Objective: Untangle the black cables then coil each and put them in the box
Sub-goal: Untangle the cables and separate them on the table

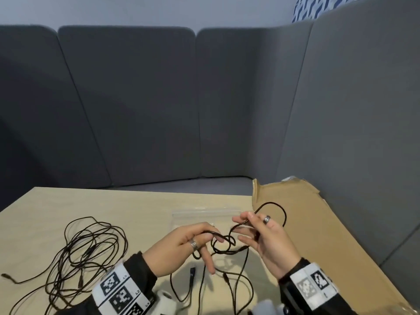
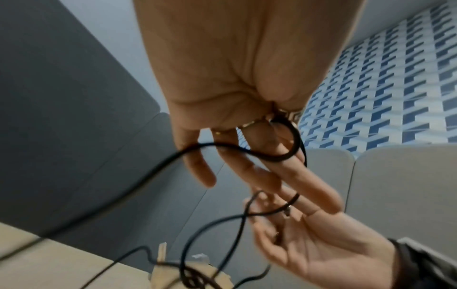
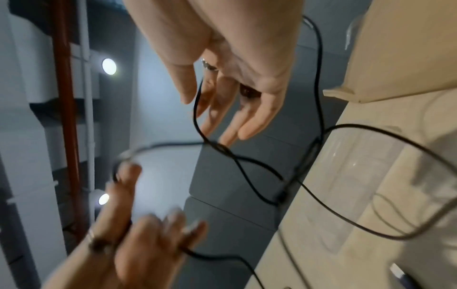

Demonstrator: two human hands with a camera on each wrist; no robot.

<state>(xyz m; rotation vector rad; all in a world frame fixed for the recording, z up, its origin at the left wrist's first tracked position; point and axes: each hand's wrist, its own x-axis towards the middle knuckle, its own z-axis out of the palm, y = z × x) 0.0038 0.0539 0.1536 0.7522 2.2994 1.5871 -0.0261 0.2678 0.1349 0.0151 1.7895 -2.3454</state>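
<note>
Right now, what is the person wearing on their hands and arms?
Both arms have black sleeves. Each wrist carries a white band printed with black square code markers. The left hand wears a patterned silver ring, and the right hand wears a dark ring with a pale stripe. There are no gloves.

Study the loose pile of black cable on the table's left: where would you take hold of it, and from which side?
Pinch the free plug end trailing from the loose pile, coming from the left; it lies clear of the overlapping loops on the table, so pulling it probably snags least.
</note>
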